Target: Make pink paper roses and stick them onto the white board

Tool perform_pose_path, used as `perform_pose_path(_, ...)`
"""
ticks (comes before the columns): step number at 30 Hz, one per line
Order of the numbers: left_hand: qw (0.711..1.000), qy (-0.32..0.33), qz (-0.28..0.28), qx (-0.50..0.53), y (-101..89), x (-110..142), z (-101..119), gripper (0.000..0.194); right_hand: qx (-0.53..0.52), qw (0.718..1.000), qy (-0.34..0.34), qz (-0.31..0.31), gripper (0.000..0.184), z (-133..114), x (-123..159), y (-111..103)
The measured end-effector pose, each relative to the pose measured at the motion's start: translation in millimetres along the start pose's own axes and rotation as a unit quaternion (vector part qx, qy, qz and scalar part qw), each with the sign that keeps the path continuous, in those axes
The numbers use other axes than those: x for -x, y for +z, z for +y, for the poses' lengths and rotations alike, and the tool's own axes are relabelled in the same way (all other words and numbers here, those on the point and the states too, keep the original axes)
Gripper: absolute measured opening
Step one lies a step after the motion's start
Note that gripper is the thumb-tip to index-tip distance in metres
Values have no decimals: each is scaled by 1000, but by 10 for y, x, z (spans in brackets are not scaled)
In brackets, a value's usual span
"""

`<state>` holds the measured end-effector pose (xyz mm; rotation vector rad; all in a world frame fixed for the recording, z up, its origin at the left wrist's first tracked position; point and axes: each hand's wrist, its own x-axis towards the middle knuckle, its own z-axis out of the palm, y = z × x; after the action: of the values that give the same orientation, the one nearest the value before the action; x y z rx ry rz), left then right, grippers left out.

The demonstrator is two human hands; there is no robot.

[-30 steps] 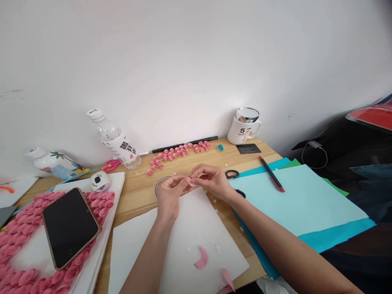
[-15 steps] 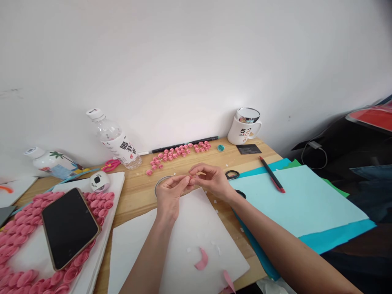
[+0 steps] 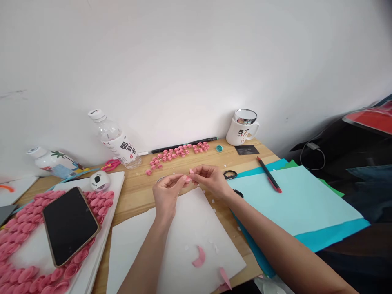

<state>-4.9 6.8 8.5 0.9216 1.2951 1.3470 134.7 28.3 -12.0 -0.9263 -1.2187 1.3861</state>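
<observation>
My left hand (image 3: 168, 192) and my right hand (image 3: 211, 179) meet above the far edge of a white sheet (image 3: 196, 228). Both pinch a small strip of pink paper (image 3: 189, 177), its tip sticking up between the fingertips; part of it is hidden by the fingers. Curved pink paper scraps (image 3: 199, 257) lie on the sheet with tiny white bits. Behind the hands, several small rolled pink paper roses (image 3: 174, 153) stand in rows on the wooden table. A roll of tape (image 3: 159, 179) shows partly behind my left hand.
Left: a phone (image 3: 71, 225) on a board of pink roses (image 3: 29, 228), a plastic bottle (image 3: 118, 141), a white bottle (image 3: 55, 162). Right: blue paper sheets (image 3: 300, 204) with a pen (image 3: 268, 174), and black-handled scissors (image 3: 230, 174) partly hidden. A mug (image 3: 241, 130) stands by the wall.
The fingertips have parted slightly, and more of the pink paper strip now shows between them. The view has shifted a little; the things on the table stay in place.
</observation>
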Motion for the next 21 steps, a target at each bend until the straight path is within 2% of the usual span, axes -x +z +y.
perform_pose_path(3, 1000, -4, 9, -5, -9, -9, 2, 22, 21, 999, -19, -17, 23, 9, 9, -5)
perform_pose_path(6, 1000, -14, 3, -3, -33, -26, -2, 23, 27, 999, -8, -28, 25, 1, 14, -13)
perform_pose_path(10, 999, -2, -27, -24, -54, -27, 1, 23, 1, 1000, -5, 4, 30, -23, 3, -20)
perform_pose_path(16, 994, 14, -84, -66, -11, 15, 23, 18, -3, 999, -38, 39, 30, -32, -5, -22)
perform_pose_path(21, 996, -40, -82, -7, 10, 26, 40, 44, 8, 999, -36, 17, 31, 8, -2, -44)
